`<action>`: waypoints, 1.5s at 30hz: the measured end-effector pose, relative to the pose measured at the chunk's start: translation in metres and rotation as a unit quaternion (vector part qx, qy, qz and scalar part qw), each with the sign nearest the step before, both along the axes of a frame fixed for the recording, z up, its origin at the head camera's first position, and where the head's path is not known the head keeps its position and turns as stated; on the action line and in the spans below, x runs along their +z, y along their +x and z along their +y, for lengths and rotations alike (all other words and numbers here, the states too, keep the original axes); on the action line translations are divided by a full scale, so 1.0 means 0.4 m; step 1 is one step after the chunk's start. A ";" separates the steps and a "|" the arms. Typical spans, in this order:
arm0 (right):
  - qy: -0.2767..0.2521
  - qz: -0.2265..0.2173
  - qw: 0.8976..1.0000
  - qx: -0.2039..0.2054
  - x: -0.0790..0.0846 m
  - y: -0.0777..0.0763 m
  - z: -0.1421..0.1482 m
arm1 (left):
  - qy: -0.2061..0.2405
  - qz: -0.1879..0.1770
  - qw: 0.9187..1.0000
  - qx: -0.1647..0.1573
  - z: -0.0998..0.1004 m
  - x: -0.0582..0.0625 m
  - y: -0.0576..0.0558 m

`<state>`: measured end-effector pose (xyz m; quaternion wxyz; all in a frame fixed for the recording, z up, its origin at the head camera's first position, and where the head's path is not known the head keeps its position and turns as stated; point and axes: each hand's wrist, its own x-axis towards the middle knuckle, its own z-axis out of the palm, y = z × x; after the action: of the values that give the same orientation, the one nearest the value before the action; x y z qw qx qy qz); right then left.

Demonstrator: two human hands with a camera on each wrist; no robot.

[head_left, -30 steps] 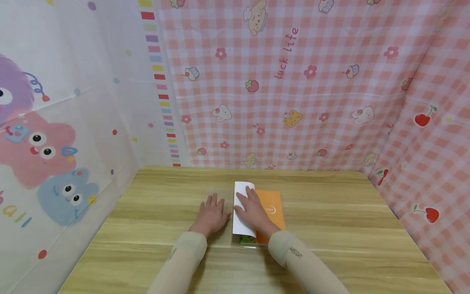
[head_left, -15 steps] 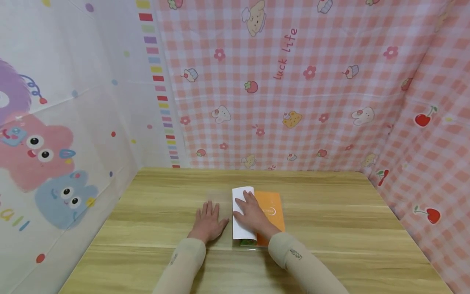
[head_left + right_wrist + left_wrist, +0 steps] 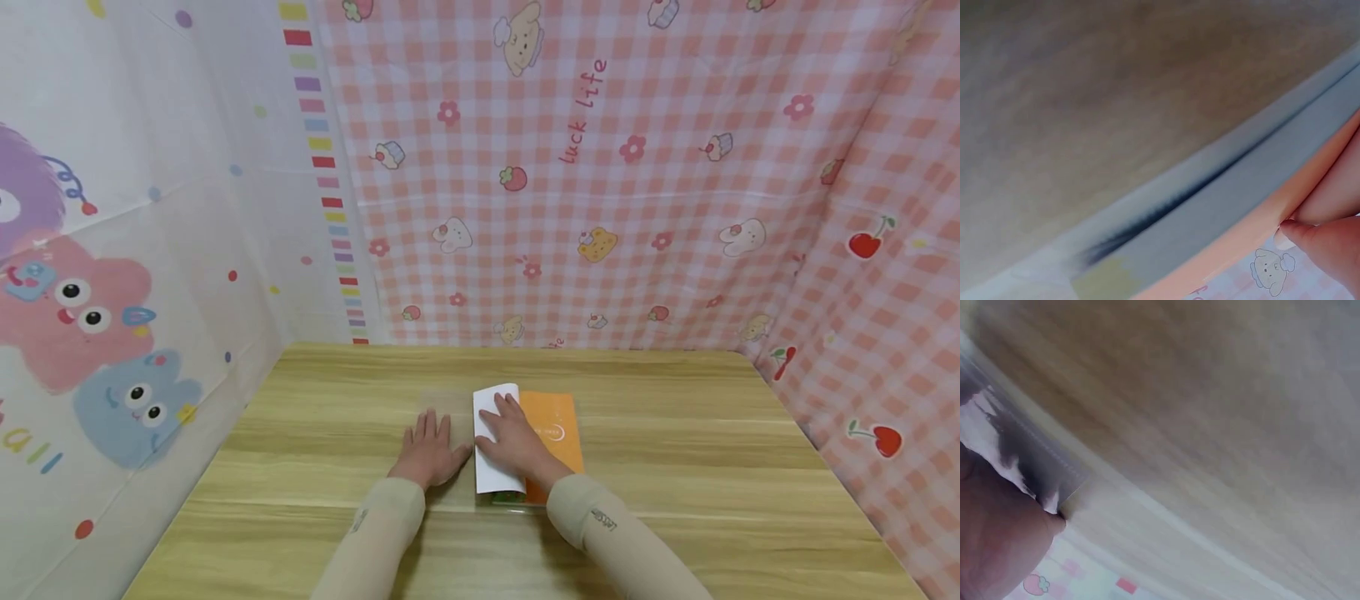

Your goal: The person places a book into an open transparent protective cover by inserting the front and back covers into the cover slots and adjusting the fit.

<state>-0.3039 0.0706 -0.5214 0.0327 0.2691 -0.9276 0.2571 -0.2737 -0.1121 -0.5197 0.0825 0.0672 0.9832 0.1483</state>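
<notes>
A thin booklet with an orange cover [image 3: 557, 417] lies on the table, a white page or flap [image 3: 495, 475] bent over its left side. A bit of green print [image 3: 508, 497] shows below the flap. My right hand [image 3: 517, 442] rests on the white flap, fingers spread, and its wrist crosses the orange part. Left of the booklet, my left hand [image 3: 431, 454] lies with straight fingers on a clear plastic sheet [image 3: 1044, 450], its thumb close to the flap's edge. How far the plastic runs under the booklet is hidden.
The wood-grain table [image 3: 697, 450] extends around the booklet. A pink checked cloth [image 3: 600, 200] hangs behind it and at the right. A white cloth with cartoon figures [image 3: 97, 292] hangs at the left.
The white flap has slid slightly toward me under my right hand. My left hand has drawn back a little toward me, then shifted slightly right toward the booklet.
</notes>
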 end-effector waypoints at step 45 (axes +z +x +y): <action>0.177 -0.004 0.983 -0.043 0.013 0.021 -0.071 | 0.034 0.006 0.999 -0.018 -0.020 0.019 0.006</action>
<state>-0.2954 0.0420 -0.5161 -0.0077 0.2297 -0.9692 0.0886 -0.2713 -0.1201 -0.5122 0.0767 0.0881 0.9768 0.1795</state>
